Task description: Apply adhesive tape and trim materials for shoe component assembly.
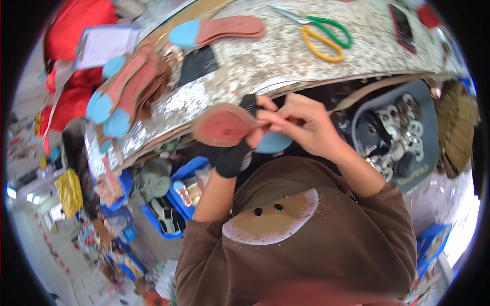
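A reddish-brown shoe insole (pixel 220 125) with a paler border is held out over my lap, in front of the table's near edge. Its blue end (pixel 274 143) shows below my fingers. My left hand (pixel 239 155), in a black fingerless glove, grips the insole around its middle. Close beside it, my right hand (pixel 309 122) is bare, with thumb and fingers pinched together at the insole's edge. Whatever sits between those fingertips is too small to make out. Stacked insoles (pixel 135 86) in red and blue lie at the table's left, and another short stack (pixel 232 29) lies farther back.
On the worn table (pixel 255 61) lie scissors (pixel 326 36) with green and yellow handles, a dark phone (pixel 403 28) and a black square (pixel 199 65). A grey bin (pixel 426 109) of metal rings stands at the right. Blue crates (pixel 178 199) sit below left; a clipboard (pixel 104 47) is far left.
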Motion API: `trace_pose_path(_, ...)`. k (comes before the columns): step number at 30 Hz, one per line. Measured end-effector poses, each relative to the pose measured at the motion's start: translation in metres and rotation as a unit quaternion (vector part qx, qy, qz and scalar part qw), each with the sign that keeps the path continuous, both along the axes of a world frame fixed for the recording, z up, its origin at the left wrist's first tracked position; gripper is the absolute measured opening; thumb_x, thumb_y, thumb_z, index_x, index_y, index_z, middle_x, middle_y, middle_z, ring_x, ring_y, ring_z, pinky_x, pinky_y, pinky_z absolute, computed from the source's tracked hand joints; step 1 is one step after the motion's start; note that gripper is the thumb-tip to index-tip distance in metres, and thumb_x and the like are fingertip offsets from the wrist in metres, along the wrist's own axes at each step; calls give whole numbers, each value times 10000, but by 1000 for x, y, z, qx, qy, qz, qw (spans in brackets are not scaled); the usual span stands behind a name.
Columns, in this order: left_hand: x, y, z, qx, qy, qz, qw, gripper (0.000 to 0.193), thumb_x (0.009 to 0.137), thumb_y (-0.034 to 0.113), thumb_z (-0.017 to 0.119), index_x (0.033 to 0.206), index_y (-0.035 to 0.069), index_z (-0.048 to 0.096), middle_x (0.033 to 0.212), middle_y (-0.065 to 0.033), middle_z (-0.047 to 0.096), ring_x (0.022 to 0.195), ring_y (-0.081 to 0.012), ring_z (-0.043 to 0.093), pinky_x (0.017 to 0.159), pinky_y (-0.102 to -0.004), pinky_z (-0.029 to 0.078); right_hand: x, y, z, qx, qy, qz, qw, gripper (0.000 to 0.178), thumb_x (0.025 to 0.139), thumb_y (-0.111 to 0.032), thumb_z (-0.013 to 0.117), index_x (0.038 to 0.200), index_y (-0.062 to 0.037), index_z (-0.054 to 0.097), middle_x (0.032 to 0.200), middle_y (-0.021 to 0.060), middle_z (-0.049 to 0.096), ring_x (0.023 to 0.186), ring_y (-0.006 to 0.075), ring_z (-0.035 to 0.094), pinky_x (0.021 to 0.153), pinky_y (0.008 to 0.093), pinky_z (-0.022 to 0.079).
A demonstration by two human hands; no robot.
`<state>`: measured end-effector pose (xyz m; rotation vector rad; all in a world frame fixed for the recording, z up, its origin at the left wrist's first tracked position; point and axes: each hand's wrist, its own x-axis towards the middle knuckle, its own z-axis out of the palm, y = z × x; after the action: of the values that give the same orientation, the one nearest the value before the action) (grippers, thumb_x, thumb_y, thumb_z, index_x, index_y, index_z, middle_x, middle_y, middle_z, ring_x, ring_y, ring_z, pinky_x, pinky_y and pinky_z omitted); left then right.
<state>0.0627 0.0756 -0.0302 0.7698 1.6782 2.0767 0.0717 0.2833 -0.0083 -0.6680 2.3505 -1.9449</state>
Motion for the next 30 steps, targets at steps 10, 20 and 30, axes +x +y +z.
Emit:
trace_pose_path(10,27,-61,44,-21,-258,0,966,555,722,428,730,1025,-4,560,1012,-209,593,937,-267,584,831,-365,469,2,158,-29,420,222,-116,872,464,823,-557,578,701,-113,526,684,50,507,689,285,549,623,402,402)
trace_pose_path(20,57,-192,35,77,-259,-111,956,776,802,575,684,1165,-58,420,1110,-341,528,980,-347,600,863,-422,521,-22,370,3,608,242,-229,720,337,883,-371,604,780,-51,579,817,110,585,873,298,565,915,436,411)
trace_pose_path(30,66,-201,50,74,-217,-4,973,705,801,553,698,1101,-40,461,1067,-315,565,926,-343,619,801,-420,539,-13,417,-3,560,182,-364,721,361,880,-339,658,693,-34,608,700,105,574,732,304,566,806,396,430)
